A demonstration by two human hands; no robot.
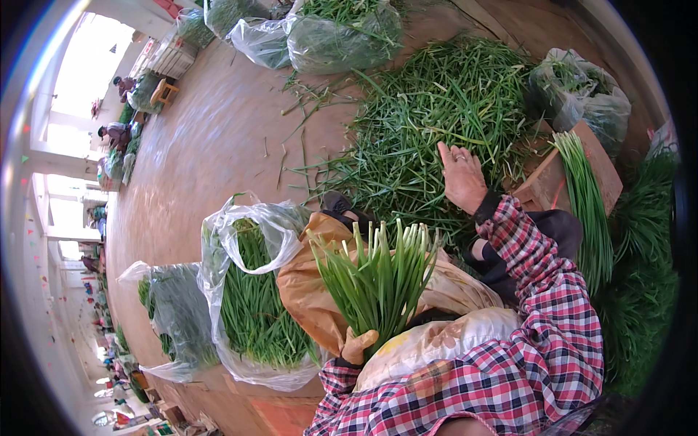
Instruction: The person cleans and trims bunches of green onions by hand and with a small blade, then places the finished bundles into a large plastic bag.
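Observation:
My left hand (360,346) is closed around a thick bunch of chives (374,280), held upright above my lap with the pale cut ends pointing up. Its leafy lower part is hidden behind the hand and my apron (436,338). Out to the right, my right hand (464,178) is stretched over a heap of loose green leaves (436,116) on the floor. Its fingers are extended, a ring shows on one, and nothing is in them. To its right, a neat bundle of chives (585,203) lies across a small wooden stool (538,189).
At my left stand two clear plastic bags (243,356) (182,341) packed with chives. More filled bags (342,43) (582,102) sit beyond the heap and at far right. Dark green chives (643,291) pile along my right side. People (116,134) sit far left.

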